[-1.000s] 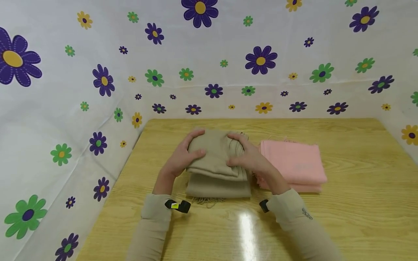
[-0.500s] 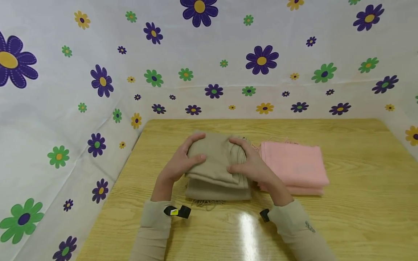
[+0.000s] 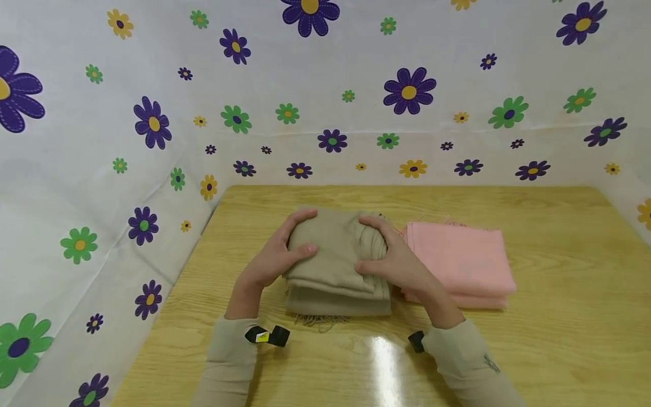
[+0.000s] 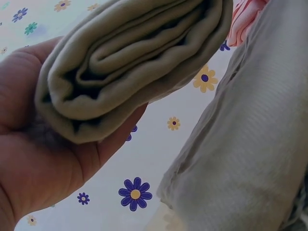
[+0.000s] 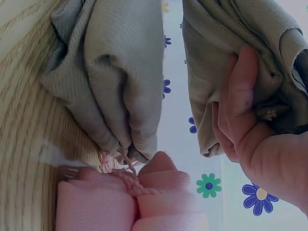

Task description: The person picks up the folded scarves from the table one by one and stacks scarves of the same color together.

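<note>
Both hands hold a folded beige cloth [image 3: 333, 249] by its two sides, above a second folded beige cloth [image 3: 335, 305] whose front edge has a fringe. My left hand [image 3: 274, 254] grips the left side, thumb on top, fingers underneath or behind partly hidden. On the right side, my right hand [image 3: 394, 257] grips with its thumb on top. In the left wrist view the held cloth [image 4: 139, 62] shows its rolled layers, apart from the lower cloth [image 4: 240, 130]. The right wrist view shows fingers [image 5: 243, 86] on the held cloth, near a dark patch with a small gold mark.
A folded pink fringed cloth [image 3: 463, 260] lies on the wooden table [image 3: 569, 328] just right of the beige pile. A white flowered sheet [image 3: 285, 68] hangs behind and along the left side. Black wrist straps [image 3: 269, 337] are on the sleeves.
The held cloth and both hands have shifted slightly toward the near side, covering more of the lower cloth. The grip looks the same. The head view has tilted a little.
</note>
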The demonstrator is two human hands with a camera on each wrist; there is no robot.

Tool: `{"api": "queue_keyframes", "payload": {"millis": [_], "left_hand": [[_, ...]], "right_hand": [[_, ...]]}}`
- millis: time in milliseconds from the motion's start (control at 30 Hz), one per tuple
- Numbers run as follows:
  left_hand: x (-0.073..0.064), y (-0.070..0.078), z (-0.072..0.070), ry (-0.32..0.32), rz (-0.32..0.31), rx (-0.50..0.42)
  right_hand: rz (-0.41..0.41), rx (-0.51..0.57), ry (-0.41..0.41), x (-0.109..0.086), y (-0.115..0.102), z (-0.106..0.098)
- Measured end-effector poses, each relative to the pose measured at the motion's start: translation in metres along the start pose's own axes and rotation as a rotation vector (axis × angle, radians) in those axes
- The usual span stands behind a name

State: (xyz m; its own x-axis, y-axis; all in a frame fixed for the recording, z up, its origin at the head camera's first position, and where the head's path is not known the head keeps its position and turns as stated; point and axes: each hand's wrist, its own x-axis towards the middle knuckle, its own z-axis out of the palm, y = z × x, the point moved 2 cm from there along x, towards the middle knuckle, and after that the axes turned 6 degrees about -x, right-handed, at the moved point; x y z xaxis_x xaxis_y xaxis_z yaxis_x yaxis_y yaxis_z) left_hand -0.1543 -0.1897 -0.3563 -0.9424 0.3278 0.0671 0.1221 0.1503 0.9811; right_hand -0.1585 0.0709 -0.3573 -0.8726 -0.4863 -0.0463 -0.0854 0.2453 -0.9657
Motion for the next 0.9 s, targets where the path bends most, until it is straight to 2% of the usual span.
{"api": "queue_keyframes", "payload": {"millis": [367,500,667,900], "left_hand": [[-0.011,0.003,-0.001,-0.022,-0.062,0.013],[-0.009,0.0,-0.001,-0.034,-0.081,0.001],[-0.005,-0.005,-0.002,-0.042,-0.102,-0.033],[-0.002,-0.006,-0.002,-0.079,-0.118,-0.061]], "right_hand": [[-0.011,-0.049,-0.012,-0.006,0.003,-0.003],[0.017,-0.047,-0.011,-0.005,0.005,-0.004],[0.011,-0.034,-0.014,-0.001,0.003,-0.004],[0.037,-0.052,-0.027,0.001,0.004,-0.005]]}}
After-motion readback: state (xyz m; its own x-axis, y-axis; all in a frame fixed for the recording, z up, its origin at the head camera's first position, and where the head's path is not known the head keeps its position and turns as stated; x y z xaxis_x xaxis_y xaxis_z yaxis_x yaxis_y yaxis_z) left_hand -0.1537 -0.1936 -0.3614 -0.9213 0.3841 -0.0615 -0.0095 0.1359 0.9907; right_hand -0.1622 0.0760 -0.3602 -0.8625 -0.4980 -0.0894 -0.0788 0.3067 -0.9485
